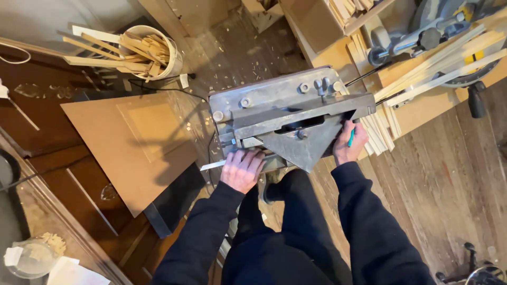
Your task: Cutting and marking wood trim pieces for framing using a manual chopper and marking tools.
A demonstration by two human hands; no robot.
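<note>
Steel mitre cutter (288, 113) stands before the person; the left hand (242, 169) lies flat, fingers spread, pressing a pale strip (214, 165) against it, while the right hand (349, 143) grips a teal pencil (351, 138) beside it.

The grey metal cutter (288, 119) blocks ahead of both hands; bare floor (449, 174) (right of the grip) lies open.

Single head view, looking steeply down, close over metal machine (288, 116), floor.
</note>
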